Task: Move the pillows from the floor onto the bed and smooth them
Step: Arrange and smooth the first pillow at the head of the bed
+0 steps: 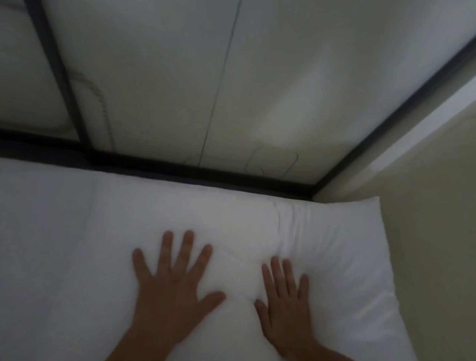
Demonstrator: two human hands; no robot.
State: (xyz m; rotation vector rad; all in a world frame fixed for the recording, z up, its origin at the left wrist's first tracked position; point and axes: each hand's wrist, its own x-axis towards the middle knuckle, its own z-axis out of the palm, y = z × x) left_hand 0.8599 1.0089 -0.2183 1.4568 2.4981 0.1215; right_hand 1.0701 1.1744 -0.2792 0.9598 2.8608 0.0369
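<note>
Bed (18, 247): both hands flat on pillow (326, 245).

Two bare hands are seen, the left hand (171, 284) and the right hand (285, 302). No rings, watch or gloves are worn. Both forearms are uncovered as far as the frame's lower edge, with no sleeve in view. Detail is softened by blur.

Bedroom: white pillow (326, 245), bed (19, 233)

Both hands (173, 284) flat on pillow (326, 245), wall (269, 68) behind
</note>
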